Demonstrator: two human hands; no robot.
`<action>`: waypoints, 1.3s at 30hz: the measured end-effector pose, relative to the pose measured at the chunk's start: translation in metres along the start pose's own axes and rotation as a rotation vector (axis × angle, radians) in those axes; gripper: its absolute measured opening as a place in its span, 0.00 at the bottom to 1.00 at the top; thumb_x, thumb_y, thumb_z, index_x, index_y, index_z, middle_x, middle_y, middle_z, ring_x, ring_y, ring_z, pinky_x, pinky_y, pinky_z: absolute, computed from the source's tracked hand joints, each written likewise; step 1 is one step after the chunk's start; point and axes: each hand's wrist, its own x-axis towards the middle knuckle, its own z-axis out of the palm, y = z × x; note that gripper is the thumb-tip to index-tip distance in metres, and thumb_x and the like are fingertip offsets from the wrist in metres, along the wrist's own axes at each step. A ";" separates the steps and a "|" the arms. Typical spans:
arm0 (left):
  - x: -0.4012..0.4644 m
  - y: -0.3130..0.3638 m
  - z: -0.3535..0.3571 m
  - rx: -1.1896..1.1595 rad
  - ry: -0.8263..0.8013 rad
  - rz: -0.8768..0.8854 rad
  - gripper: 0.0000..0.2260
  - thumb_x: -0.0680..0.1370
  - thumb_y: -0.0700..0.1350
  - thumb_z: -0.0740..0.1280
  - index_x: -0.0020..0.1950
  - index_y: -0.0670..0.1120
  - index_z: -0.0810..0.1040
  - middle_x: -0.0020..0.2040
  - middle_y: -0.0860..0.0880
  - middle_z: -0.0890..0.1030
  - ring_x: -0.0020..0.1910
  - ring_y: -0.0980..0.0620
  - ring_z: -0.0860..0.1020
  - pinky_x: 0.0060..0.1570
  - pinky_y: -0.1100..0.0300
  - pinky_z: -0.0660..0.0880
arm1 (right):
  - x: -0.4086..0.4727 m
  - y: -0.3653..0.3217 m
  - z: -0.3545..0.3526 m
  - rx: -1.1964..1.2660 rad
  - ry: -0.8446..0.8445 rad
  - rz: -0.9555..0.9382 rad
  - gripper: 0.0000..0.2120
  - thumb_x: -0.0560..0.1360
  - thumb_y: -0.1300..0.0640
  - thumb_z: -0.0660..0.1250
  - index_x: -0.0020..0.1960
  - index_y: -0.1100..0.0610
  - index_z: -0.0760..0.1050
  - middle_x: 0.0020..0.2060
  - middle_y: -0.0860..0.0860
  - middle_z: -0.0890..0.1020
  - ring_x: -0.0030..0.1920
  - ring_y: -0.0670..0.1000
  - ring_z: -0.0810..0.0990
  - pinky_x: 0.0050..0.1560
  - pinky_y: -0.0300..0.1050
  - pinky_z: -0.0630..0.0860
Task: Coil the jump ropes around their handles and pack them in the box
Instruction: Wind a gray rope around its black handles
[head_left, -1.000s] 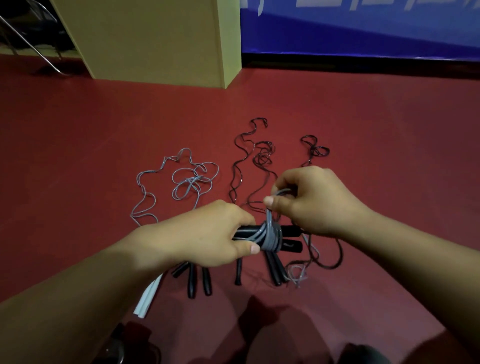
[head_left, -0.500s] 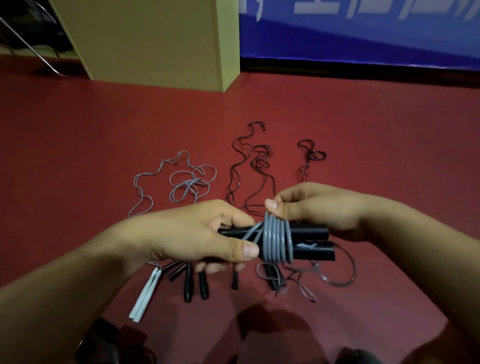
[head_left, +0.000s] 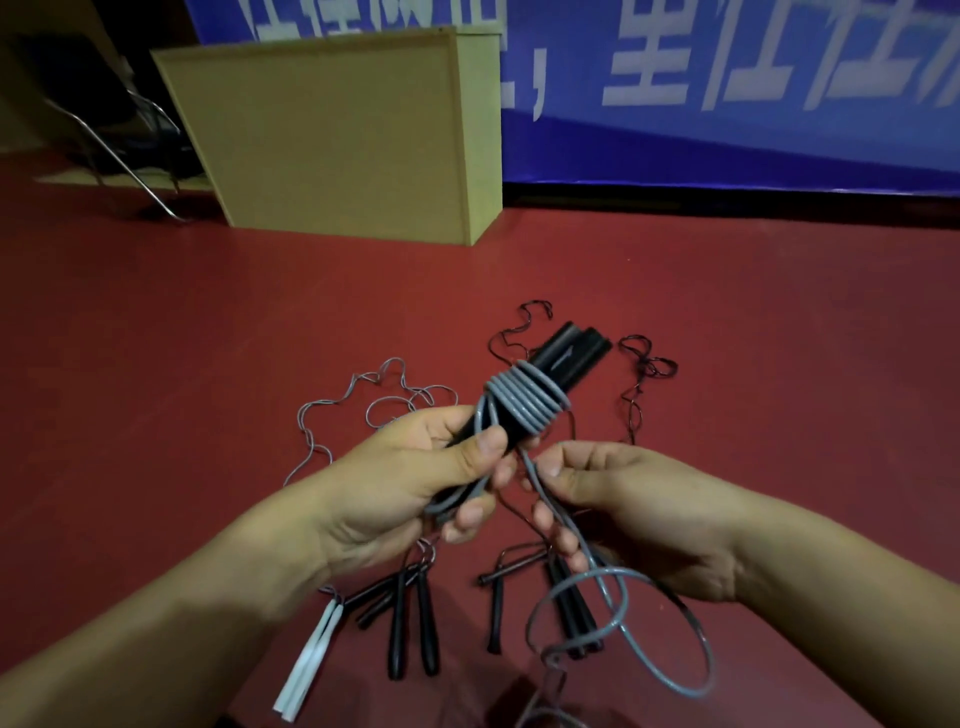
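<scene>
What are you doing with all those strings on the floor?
They are jump ropes being tidied. The left hand grips a pair of black handles with grey rope coiled around them. The right hand holds the loose end of that rope, which hangs in a big loop. More ropes and handles lie unwound on the red floor. The tan box stands farther back; nothing shows in it from here.

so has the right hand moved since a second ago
Yes. The right hand dropped from above the black handles to below the grey coil, nearer the person.
</scene>
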 end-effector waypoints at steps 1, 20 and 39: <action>0.001 0.000 0.001 -0.018 0.056 0.001 0.15 0.74 0.47 0.69 0.54 0.39 0.75 0.35 0.48 0.74 0.24 0.56 0.70 0.21 0.65 0.67 | -0.001 -0.001 0.001 -0.022 0.011 -0.007 0.08 0.81 0.59 0.61 0.53 0.61 0.75 0.34 0.54 0.77 0.29 0.48 0.73 0.30 0.39 0.73; 0.014 -0.018 -0.010 0.963 0.480 0.078 0.12 0.78 0.54 0.67 0.43 0.45 0.77 0.29 0.50 0.75 0.27 0.54 0.69 0.31 0.56 0.68 | -0.001 -0.003 0.011 -0.222 0.147 -0.022 0.14 0.78 0.59 0.64 0.57 0.69 0.74 0.24 0.46 0.65 0.24 0.45 0.59 0.24 0.37 0.61; 0.019 -0.020 -0.005 0.490 0.464 0.106 0.09 0.80 0.46 0.65 0.40 0.48 0.75 0.29 0.50 0.74 0.26 0.53 0.71 0.29 0.61 0.69 | 0.002 0.002 0.009 -0.472 0.126 -0.225 0.16 0.83 0.52 0.55 0.51 0.59 0.78 0.26 0.48 0.73 0.31 0.49 0.66 0.35 0.43 0.64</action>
